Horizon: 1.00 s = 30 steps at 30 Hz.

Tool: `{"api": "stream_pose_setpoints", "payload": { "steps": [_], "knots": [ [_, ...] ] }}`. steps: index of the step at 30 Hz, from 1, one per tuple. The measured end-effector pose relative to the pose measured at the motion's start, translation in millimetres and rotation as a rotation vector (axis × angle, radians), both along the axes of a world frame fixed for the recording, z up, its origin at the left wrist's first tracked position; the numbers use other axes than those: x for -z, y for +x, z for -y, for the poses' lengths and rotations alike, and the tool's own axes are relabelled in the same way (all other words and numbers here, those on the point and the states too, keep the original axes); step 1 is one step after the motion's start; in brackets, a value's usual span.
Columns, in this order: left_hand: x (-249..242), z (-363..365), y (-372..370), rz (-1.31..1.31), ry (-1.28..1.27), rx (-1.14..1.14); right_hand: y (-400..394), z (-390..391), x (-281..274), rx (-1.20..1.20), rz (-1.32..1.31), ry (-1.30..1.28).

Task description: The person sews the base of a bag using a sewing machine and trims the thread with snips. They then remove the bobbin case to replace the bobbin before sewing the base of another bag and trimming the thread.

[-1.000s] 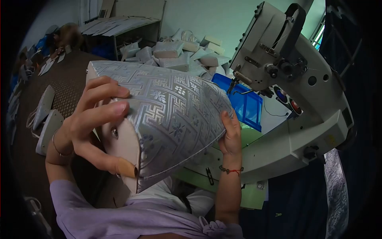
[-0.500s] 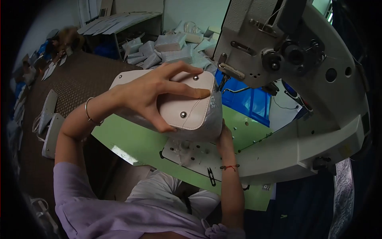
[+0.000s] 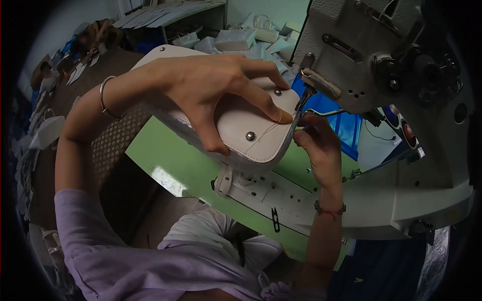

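A pale pink handbag (image 3: 240,116) with round metal feet and a stitched rim lies base up at the sewing machine (image 3: 341,30). My left hand (image 3: 208,83) grips it from above, thumb on the near side and fingers spread over the base. One fingertip, covered in tan, presses by the rim near the needle area (image 3: 303,103). Loose thread (image 3: 261,136) trails across the base. My right hand (image 3: 325,153) is at the bag's right edge just beside the needle, its fingers curled in; what they pinch is hidden.
Black thread snips (image 3: 275,219) lie on the machine bed, above the green tabletop (image 3: 153,145). A blue bin (image 3: 346,133) stands behind the needle. Wrapped bags (image 3: 236,40) are piled at the back. Another person (image 3: 95,40) sits far left by the brown patterned table (image 3: 113,150).
My right hand has moved up from under the bag's near right side to its edge by the needle. The left hand still holds the bag; the view has shifted.
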State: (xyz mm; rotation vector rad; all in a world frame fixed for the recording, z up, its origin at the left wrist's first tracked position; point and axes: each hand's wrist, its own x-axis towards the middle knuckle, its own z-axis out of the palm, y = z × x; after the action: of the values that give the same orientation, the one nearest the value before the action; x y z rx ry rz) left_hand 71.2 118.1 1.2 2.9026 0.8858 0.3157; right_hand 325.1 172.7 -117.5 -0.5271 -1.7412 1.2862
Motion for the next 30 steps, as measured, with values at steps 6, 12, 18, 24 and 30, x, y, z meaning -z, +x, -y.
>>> {"api": "stream_pose_setpoints", "payload": {
  "steps": [6, 12, 18, 24, 30],
  "knots": [
    [-3.3, -4.6, -1.2, -0.023, -0.04, 0.059, -1.9, 12.2, -5.8, -0.033, 0.058, 0.083],
    [-1.5, 0.3, 0.4, 0.011, -0.127, 0.023, 6.6, 6.9, -1.0, 0.042, -0.027, -0.103],
    [-0.2, -0.4, -1.2, -0.011, -0.08, 0.035, -4.1, 17.8, -9.7, 0.072, 0.006, 0.04],
    [3.1, -0.8, 0.0, -0.012, 0.009, 0.073, -5.8, 24.6, -10.5, -0.045, 0.017, -0.058],
    [3.4, -3.3, -4.3, 0.019, -0.027, 0.092, 7.6, 17.6, -14.8, 0.063, -0.083, -0.111]
  ]
}}
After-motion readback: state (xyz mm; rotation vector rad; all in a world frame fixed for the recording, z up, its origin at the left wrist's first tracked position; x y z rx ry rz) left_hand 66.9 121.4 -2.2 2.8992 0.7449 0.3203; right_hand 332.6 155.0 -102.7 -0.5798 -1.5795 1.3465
